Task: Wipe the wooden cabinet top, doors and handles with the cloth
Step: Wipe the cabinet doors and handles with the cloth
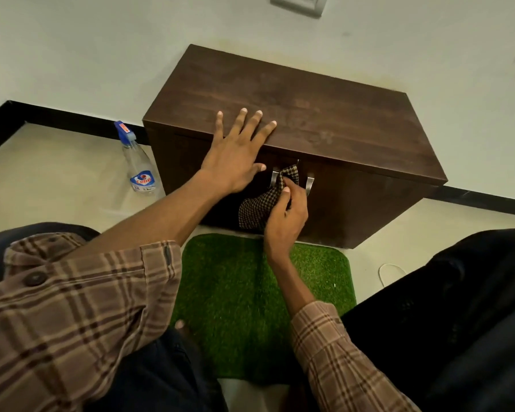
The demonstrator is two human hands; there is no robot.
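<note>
A low dark wooden cabinet (324,114) stands against the wall, its two doors facing me. My left hand (235,150) lies flat with fingers spread on the front edge of the top. My right hand (286,215) grips a brown checked cloth (259,203) and presses it against the left metal handle (274,178). The right metal handle (309,184) is bare beside it. The cloth hangs down over the left door and hides part of it.
A spray bottle (139,165) with a blue cap stands on the floor left of the cabinet. A green grass-like mat (250,292) lies in front of the doors. My knees frame the mat; a white cable (390,270) lies at right.
</note>
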